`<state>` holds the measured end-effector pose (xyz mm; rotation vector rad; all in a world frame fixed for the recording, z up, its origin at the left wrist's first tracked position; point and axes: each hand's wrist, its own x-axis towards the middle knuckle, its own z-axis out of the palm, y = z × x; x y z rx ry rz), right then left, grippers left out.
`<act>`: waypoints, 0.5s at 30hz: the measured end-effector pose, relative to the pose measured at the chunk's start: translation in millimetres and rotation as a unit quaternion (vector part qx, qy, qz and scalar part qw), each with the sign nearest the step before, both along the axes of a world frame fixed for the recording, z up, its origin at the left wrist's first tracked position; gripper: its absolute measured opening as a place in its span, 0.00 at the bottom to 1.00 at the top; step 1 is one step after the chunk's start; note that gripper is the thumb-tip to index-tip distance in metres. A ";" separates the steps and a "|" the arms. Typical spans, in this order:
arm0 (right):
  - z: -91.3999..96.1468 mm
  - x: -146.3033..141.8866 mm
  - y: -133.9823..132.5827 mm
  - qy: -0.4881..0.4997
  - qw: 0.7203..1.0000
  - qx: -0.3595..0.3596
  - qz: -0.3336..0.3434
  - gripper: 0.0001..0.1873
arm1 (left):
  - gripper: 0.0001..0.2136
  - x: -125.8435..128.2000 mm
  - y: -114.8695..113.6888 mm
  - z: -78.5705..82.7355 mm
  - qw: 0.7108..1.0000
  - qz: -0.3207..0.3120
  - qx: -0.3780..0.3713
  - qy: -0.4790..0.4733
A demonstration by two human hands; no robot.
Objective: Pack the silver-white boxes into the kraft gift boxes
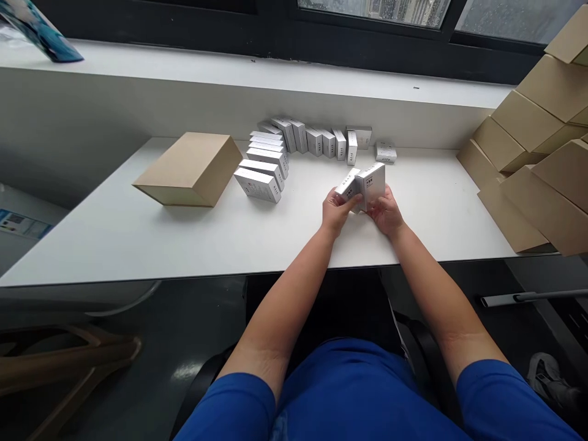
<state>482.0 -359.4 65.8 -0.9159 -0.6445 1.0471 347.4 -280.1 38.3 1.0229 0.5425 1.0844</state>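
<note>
Over the white table, my left hand (pixel 337 210) is closed on a small white box (pixel 348 184) with dark print, held at a tilt. My right hand (pixel 384 211) grips a second small white box (pixel 372 184), whose broad face is turned toward me. The two boxes touch or overlap between my hands, and my left thumb reaches across to the second one. Just beyond them stands a row of similar white boxes (pixel 315 142) along the wall. One more white box (pixel 385 152) lies apart at the row's right end.
A brown cardboard box (pixel 193 165) sits on the table (pixel 151 245) at the left, beside a line of tilted white boxes (pixel 264 168). Several brown cartons (pixel 528 131) are stacked at the right. The windowsill (pixel 206 64) runs behind, with a blue packet (pixel 50 37) on it.
</note>
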 end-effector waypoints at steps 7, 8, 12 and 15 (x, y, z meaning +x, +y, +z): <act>-3.3 -2.6 0.7 -0.093 0.994 -0.003 -0.052 0.38 | 0.38 -1.6 3.7 1.1 0.998 0.054 -0.021 -0.003; -5.2 -3.1 2.1 -0.114 0.991 0.004 -0.068 0.38 | 0.37 -1.5 3.4 1.5 0.998 0.057 -0.021 -0.005; -12.3 -4.6 7.5 -0.202 0.976 0.016 -0.079 0.37 | 0.39 -0.2 -1.0 2.7 0.999 0.047 -0.018 -0.009; -15.5 -6.3 9.7 -0.249 0.967 -0.001 -0.057 0.35 | 0.51 -0.4 -4.4 2.4 0.999 0.048 0.013 0.021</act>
